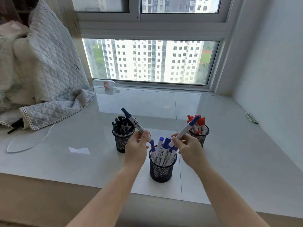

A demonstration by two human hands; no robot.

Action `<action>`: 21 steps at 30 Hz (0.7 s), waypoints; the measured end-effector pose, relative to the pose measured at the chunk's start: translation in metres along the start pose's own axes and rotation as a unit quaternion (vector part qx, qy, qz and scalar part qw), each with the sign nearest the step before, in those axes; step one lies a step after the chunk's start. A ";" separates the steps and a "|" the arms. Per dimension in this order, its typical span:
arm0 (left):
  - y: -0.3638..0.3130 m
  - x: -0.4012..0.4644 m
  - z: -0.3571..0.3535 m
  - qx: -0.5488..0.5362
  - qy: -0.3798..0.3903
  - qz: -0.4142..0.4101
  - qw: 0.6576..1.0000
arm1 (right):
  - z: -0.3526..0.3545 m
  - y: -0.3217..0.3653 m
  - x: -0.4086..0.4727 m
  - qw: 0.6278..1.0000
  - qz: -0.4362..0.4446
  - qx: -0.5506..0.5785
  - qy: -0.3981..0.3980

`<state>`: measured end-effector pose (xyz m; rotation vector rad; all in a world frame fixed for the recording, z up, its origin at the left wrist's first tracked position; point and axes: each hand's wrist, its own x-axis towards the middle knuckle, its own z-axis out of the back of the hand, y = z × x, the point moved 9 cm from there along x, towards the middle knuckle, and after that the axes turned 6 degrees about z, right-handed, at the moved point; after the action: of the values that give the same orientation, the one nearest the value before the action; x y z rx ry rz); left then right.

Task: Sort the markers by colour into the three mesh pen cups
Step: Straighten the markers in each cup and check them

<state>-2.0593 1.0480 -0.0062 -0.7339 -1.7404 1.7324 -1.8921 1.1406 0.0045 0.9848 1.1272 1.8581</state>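
Three black mesh pen cups stand on the glossy white sill. The left cup [121, 141] holds several black-capped markers [120, 125]. The near middle cup [161, 171] holds several blue-capped markers [164, 148]. The right cup [202, 133] holds several red-capped markers [199, 121]. My left hand [136, 149] grips a blue-capped white marker [132, 121], cap pointing up and to the left, above the middle cup's left rim. My right hand [188, 148] pinches another blue-capped marker [188, 126], cap pointing up and to the right, over the middle cup.
A quilted blanket [49, 76] is heaped at the left, with a white cable [32, 143] looping across the sill below it. A clear plastic bottle [106, 83] lies by the window frame. Some thin pens [251, 117] lie near the right wall.
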 end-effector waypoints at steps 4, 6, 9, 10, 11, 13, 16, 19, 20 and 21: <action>0.006 0.002 0.004 0.097 -0.009 -0.013 0.995 | -0.009 -0.004 -0.007 0.995 0.028 -0.089 0.017; 0.004 0.000 0.005 0.143 -0.019 -0.034 0.989 | -0.010 -0.005 -0.010 0.990 0.046 -0.130 0.006; 0.005 0.000 0.009 0.192 -0.034 -0.048 0.980 | -0.003 -0.007 -0.013 0.989 0.056 -0.137 -0.023; 0.006 0.000 0.009 0.200 -0.029 -0.043 0.978 | -0.001 -0.008 -0.014 0.989 0.057 -0.133 -0.033; 0.009 0.001 0.008 0.204 -0.021 -0.037 0.978 | 0.001 -0.008 -0.014 0.989 0.060 -0.127 -0.045; 0.012 0.002 0.007 0.205 -0.004 -0.030 0.978 | 0.006 -0.006 -0.015 0.988 0.070 -0.114 -0.071; 0.013 0.000 0.005 0.214 0.006 -0.034 0.976 | 0.009 0.000 -0.018 0.980 0.108 -0.136 -0.096; 0.010 -0.002 0.004 0.252 0.002 -0.053 0.966 | -0.004 0.000 -0.020 0.970 0.134 -0.196 -0.046; 0.010 -0.003 0.003 0.260 0.000 -0.059 0.964 | -0.012 -0.003 -0.020 0.967 0.138 -0.215 -0.007; 0.010 -0.004 0.003 0.265 -0.002 -0.062 0.962 | -0.021 -0.006 -0.021 0.962 0.143 -0.233 0.028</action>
<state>-2.0590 1.0432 -0.0162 -0.3745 -1.2015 1.9831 -1.9001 1.1173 -0.0121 0.8514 0.5489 2.2560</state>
